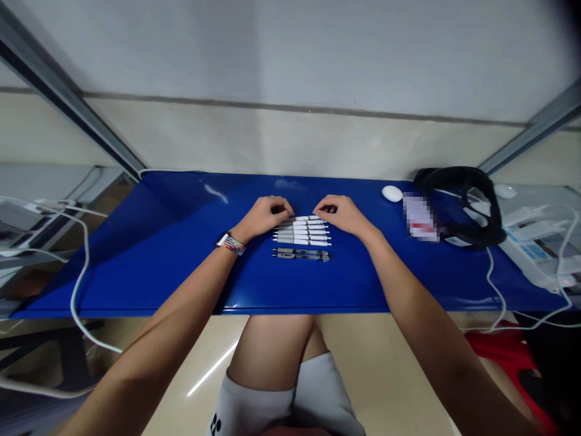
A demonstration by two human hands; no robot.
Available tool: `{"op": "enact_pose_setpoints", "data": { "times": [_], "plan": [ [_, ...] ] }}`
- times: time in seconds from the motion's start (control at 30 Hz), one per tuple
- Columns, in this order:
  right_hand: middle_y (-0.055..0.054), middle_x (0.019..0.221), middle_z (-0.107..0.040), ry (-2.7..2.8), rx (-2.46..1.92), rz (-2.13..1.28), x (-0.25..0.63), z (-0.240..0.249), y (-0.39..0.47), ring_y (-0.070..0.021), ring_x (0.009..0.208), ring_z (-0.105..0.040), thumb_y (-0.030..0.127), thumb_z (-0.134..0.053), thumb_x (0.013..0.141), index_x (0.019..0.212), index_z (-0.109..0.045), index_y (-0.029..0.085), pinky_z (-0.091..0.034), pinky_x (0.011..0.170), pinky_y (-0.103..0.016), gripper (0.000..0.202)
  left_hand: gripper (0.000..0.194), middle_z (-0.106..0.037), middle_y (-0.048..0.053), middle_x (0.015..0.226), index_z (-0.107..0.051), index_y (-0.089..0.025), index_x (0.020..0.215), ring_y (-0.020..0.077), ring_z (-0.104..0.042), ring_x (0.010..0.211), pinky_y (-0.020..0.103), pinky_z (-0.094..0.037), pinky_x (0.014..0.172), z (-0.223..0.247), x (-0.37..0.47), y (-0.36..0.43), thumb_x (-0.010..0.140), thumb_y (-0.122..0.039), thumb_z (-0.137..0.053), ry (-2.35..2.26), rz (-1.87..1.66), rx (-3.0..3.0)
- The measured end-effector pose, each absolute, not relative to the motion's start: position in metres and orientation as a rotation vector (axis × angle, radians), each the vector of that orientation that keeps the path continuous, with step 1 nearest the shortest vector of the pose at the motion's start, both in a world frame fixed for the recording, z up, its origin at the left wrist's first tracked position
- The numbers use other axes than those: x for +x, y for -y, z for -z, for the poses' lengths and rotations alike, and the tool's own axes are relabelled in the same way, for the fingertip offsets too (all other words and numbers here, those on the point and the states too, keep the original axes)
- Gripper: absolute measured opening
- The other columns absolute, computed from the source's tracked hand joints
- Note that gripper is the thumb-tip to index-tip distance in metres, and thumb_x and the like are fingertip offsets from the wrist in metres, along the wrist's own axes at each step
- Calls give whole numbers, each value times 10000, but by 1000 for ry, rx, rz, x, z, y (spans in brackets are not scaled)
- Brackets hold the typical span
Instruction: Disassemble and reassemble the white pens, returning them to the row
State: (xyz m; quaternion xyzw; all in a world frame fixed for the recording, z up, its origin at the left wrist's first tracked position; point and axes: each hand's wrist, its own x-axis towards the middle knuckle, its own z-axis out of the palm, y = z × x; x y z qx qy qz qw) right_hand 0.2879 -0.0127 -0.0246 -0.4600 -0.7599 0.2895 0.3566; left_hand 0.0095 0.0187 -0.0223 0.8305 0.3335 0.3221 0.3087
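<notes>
Several white pens (304, 233) lie side by side in a stack of rows on the blue table (181, 254). My left hand (269, 214), with a patterned band on its wrist, pinches the left end of the farthest white pen (303, 218). At that pen's other end, my right hand (338, 213) has its thumb and fingertips together on it. Nearer the table's front edge lie dark clear-barrelled pens (302, 254), parallel to the white ones and a small gap away from them.
On the right of the table are a white oval object (391, 194), a blurred-out phone-like item (420, 217) and a black strapped headset (492, 212). White cables (80, 284) hang at the left. A power strip (540, 248) sits far right.
</notes>
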Motion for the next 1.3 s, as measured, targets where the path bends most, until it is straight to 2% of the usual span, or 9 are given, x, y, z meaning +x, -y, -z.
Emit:
{"op": "enact_pose_setpoints", "data": {
  "times": [0.27, 0.4, 0.47, 0.53, 0.7, 0.9, 1.07, 1.2, 1.3],
  "plan": [
    [-47, 947, -759, 2067, -1302, -673, 281, 11, 23, -225, 847, -688, 233, -655, 923, 845, -822, 263, -515, 783, -387, 187, 211, -807, 37, 982, -818, -234, 901, 226, -722, 928, 360, -512, 878, 14, 9, -14, 935, -292, -618, -914, -681, 2265],
    [-56, 1027, -762, 1924, -1272, -681, 278, 17, 33, -247, 954, -717, 306, -676, 945, 940, -821, 270, -559, 902, -420, 149, 248, -792, 82, 1117, -821, -216, 1051, 267, -706, 1054, 420, -511, 995, 15, 9, 2, 967, -362, -639, -1055, -823, 2185],
    [-61, 1092, -761, 1732, -1261, -707, 273, 24, 40, -256, 1036, -727, 331, -669, 952, 1028, -811, 271, -567, 974, -438, 172, 324, -764, 102, 1221, -797, -211, 1175, 278, -691, 1129, 434, -507, 1038, 19, 13, 13, 996, -417, -622, -1123, -967, 2021],
    [-58, 1154, -767, 1583, -1268, -763, 267, 29, 49, -261, 1110, -724, 318, -636, 955, 1085, -797, 275, -554, 1040, -457, 211, 340, -751, 99, 1285, -769, -213, 1219, 282, -674, 1200, 433, -492, 1083, 22, 19, 26, 1007, -429, -612, -1108, -1038, 1816],
    [-62, 1232, -770, 1471, -1294, -752, 247, 36, 65, -281, 1215, -691, 298, -594, 946, 1122, -787, 274, -503, 1128, -492, 262, 287, -762, 64, 1145, -733, -207, 1144, 253, -686, 1092, 387, -509, 1018, 25, 36, 47, 998, -429, -624, -1058, -1114, 1527],
    [-78, 1174, -780, 1512, -1348, -579, 232, 38, 72, -304, 1202, -685, 267, -593, 936, 1042, -789, 272, -499, 1113, -511, 223, 205, -750, 55, 1032, -734, -200, 987, 239, -669, 1030, 363, -490, 965, 26, 48, 54, 990, -351, -594, -1133, -1237, 1532],
    [-82, 1179, -782, 1495, -1376, -586, 230, 34, 77, -310, 1200, -687, 286, -594, 954, 1045, -784, 269, -500, 1094, -503, 211, 229, -751, 56, 1059, -742, -206, 1003, 246, -669, 1060, 367, -489, 984, 25, 40, 52, 1001, -377, -589, -1152, -1231, 1519],
    [-79, 1189, -785, 1494, -1399, -566, 225, 34, 79, -314, 1205, -671, 289, -589, 958, 1068, -780, 272, -501, 1087, -501, 222, 248, -756, 61, 1178, -746, -217, 1085, 258, -674, 1150, 373, -478, 1038, 24, 39, 54, 1006, -403, -600, -1071, -1166, 1577],
    [-82, 1154, -788, 1528, -1413, -510, 220, 37, 79, -314, 1174, -668, 273, -595, 951, 1037, -779, 264, -502, 1075, -497, 203, 235, -766, 57, 1121, -748, -216, 1038, 254, -686, 1116, 370, -480, 1025, 25, 44, 56, 1011, -390, -593, -1057, -1190, 1599]
  ]
}}
